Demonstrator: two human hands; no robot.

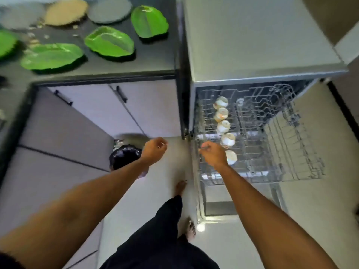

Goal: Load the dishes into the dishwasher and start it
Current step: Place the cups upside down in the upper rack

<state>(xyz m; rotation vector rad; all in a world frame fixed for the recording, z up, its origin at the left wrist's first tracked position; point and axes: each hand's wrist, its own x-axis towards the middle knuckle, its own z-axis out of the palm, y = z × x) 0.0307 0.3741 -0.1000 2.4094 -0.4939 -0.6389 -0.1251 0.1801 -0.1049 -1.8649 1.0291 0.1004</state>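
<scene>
Glossy green leaf-shaped plates (109, 43) lie on the dark counter (155, 61), far left of both hands. The loosely curled, empty left hand (155, 150) is nearer. The right hand (212, 153) curls at the grey wire rack (291, 148) (grip unclear).

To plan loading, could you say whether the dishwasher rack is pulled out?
Pulled out: the rack extends beyond the dishwasher front, cups exposed.

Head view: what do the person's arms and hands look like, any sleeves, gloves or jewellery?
Both arms are bare, no sleeves in view. The left hand and right hand wear no gloves, and no watch or bracelet shows at either wrist. Rings are too blurred to tell. Lower down: dark trousers, bare feet.
</scene>
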